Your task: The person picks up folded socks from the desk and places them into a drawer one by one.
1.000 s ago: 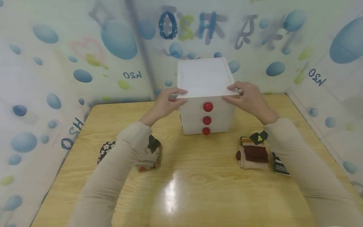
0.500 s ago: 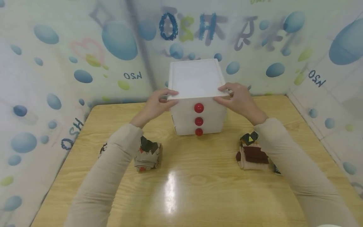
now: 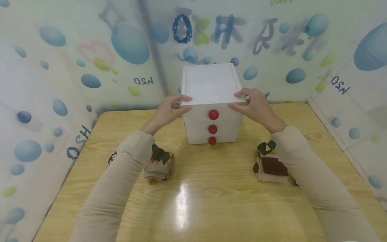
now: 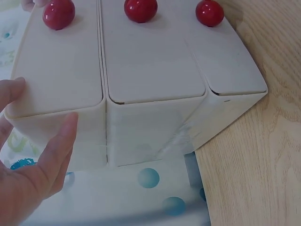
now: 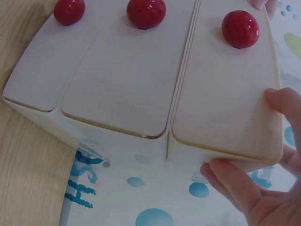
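A white drawer box (image 3: pixel 208 82) with three drawers, all closed, stands at the back of the table, a red knob (image 3: pixel 213 114) on each drawer front. My left hand (image 3: pixel 169 109) grips its front left top corner, thumb on the front and fingers over the top and side. At the opposite corner my right hand (image 3: pixel 257 106) holds the box in the same way. In the left wrist view the left fingers (image 4: pixel 59 155) touch the side wall; in the right wrist view the right fingers (image 5: pixel 235 181) press the other side.
Folded argyle socks (image 3: pixel 158 166) lie beside the left forearm, with a dark floral bundle (image 3: pixel 112 158) partly hidden behind the sleeve. Folded maroon and beige socks (image 3: pixel 272 168) lie near the right forearm. A patterned wall stands behind the wooden table (image 3: pixel 211 201).
The drawer box and both hands have shifted left across the table, mostly between the first two frames. Since half a second ago they are almost still. The folded socks stay put.
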Action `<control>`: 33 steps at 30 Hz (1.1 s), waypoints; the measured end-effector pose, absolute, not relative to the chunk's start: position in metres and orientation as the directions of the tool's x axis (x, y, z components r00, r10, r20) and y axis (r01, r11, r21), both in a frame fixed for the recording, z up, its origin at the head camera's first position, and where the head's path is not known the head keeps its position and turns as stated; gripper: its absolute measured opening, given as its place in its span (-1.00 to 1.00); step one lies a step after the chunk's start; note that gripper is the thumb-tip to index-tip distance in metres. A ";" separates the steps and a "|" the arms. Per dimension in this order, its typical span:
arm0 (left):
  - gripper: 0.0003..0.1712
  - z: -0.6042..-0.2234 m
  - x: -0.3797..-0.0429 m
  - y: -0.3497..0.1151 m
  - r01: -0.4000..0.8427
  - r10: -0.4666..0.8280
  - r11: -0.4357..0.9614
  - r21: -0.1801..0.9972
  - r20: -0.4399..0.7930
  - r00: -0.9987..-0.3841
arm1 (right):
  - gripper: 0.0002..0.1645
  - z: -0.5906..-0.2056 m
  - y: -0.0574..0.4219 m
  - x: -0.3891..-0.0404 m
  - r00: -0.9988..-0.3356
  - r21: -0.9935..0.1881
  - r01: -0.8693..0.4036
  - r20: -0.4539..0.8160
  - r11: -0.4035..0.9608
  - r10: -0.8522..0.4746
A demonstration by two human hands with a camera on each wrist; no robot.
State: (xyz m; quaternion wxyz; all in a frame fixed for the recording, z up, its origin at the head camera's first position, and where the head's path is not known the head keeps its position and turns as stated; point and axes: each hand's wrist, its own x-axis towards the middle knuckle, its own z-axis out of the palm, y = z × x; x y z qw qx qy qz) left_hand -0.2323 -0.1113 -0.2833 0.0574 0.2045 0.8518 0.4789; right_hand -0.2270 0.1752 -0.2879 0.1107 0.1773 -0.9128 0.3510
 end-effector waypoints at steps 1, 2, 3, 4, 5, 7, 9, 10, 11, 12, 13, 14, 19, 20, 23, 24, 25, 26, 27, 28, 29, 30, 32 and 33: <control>-0.59 -0.283 -0.233 -0.111 0.295 0.402 0.457 0.839 0.101 -0.910 | -0.52 -0.288 0.175 -0.227 -0.914 -0.604 -0.399 0.324 0.689 -0.246; -0.59 -0.284 -0.233 -0.112 0.295 0.402 0.455 0.840 0.102 -0.910 | -0.52 -0.287 0.175 -0.227 -0.915 -0.606 -0.397 0.321 0.689 -0.245; -0.59 -0.283 -0.233 -0.112 0.295 0.401 0.456 0.839 0.102 -0.910 | -0.52 -0.287 0.174 -0.228 -0.916 -0.611 -0.394 0.317 0.687 -0.244; -0.59 -0.283 -0.233 -0.111 0.294 0.399 0.459 0.838 0.101 -0.911 | -0.52 -0.287 0.174 -0.228 -0.918 -0.615 -0.391 0.314 0.685 -0.243; -0.59 -0.283 -0.233 -0.112 0.293 0.397 0.461 0.837 0.101 -0.912 | -0.52 -0.286 0.174 -0.228 -0.920 -0.619 -0.387 0.309 0.683 -0.241; -0.60 -0.282 -0.233 -0.112 0.289 0.392 0.462 0.839 0.099 -0.914 | -0.51 -0.287 0.174 -0.228 -0.921 -0.622 -0.385 0.305 0.682 -0.242; -0.60 -0.282 -0.233 -0.112 0.288 0.390 0.462 0.839 0.099 -0.916 | -0.52 -0.286 0.174 -0.229 -0.921 -0.623 -0.386 0.306 0.680 -0.243; -0.60 -0.282 -0.233 -0.112 0.285 0.388 0.459 0.841 0.099 -0.916 | -0.52 -0.286 0.174 -0.229 -0.920 -0.621 -0.388 0.307 0.681 -0.243; -0.60 -0.282 -0.233 -0.112 0.283 0.386 0.459 0.842 0.098 -0.917 | -0.52 -0.286 0.174 -0.230 -0.919 -0.619 -0.390 0.308 0.681 -0.245; -0.59 -0.283 -0.234 -0.112 0.280 0.384 0.458 0.844 0.097 -0.918 | -0.52 -0.286 0.174 -0.230 -0.917 -0.616 -0.394 0.311 0.682 -0.249; -0.60 -0.283 -0.234 -0.112 0.277 0.380 0.459 0.844 0.096 -0.920 | -0.52 -0.285 0.174 -0.230 -0.917 -0.613 -0.395 0.310 0.684 -0.251; -0.60 -0.283 -0.234 -0.112 0.272 0.375 0.459 0.846 0.093 -0.922 | -0.52 -0.285 0.174 -0.231 -0.916 -0.611 -0.396 0.309 0.685 -0.255; -0.60 -0.283 -0.232 -0.111 0.251 0.363 0.457 0.853 0.078 -0.928 | -0.52 -0.282 0.177 -0.231 -0.918 -0.604 -0.396 0.273 0.691 -0.288; -0.60 -0.283 -0.232 -0.111 0.250 0.364 0.455 0.854 0.077 -0.928 | -0.53 -0.281 0.178 -0.231 -0.919 -0.607 -0.394 0.260 0.690 -0.296; -0.60 -0.283 -0.231 -0.111 0.254 0.368 0.454 0.854 0.080 -0.926 | -0.54 -0.277 0.181 -0.231 -0.919 -0.604 -0.391 0.224 0.695 -0.324; -0.60 -0.284 -0.232 -0.111 0.256 0.369 0.455 0.853 0.081 -0.926 | -0.53 -0.275 0.182 -0.231 -0.918 -0.593 -0.394 0.213 0.702 -0.335; -0.60 -0.284 -0.232 -0.111 0.257 0.370 0.454 0.853 0.081 -0.926 | -0.53 -0.273 0.183 -0.232 -0.918 -0.580 -0.392 0.198 0.714 -0.343; -0.60 -0.284 -0.232 -0.111 0.256 0.370 0.454 0.853 0.080 -0.926 | -0.52 -0.271 0.183 -0.233 -0.918 -0.567 -0.391 0.183 0.725 -0.352; -0.60 -0.284 -0.232 -0.111 0.256 0.371 0.454 0.853 0.080 -0.925 | -0.52 -0.268 0.183 -0.233 -0.918 -0.549 -0.390 0.167 0.739 -0.360; -0.60 -0.284 -0.233 -0.111 0.256 0.373 0.454 0.853 0.078 -0.924 | -0.51 -0.265 0.184 -0.234 -0.918 -0.528 -0.389 0.150 0.755 -0.368; -0.60 -0.284 -0.233 -0.111 0.255 0.374 0.455 0.853 0.077 -0.924 | -0.51 -0.263 0.184 -0.235 -0.918 -0.513 -0.385 0.128 0.767 -0.375; -0.60 -0.284 -0.233 -0.111 0.255 0.377 0.453 0.854 0.076 -0.923 | -0.50 -0.260 0.184 -0.235 -0.918 -0.499 -0.382 0.106 0.778 -0.382; -0.60 -0.284 -0.232 -0.112 0.253 0.379 0.453 0.855 0.072 -0.922 | -0.50 -0.255 0.184 -0.237 -0.917 -0.485 -0.375 0.072 0.790 -0.391; -0.60 -0.284 -0.232 -0.112 0.253 0.381 0.454 0.854 0.071 -0.922 | -0.49 -0.253 0.184 -0.238 -0.918 -0.480 -0.370 0.056 0.796 -0.392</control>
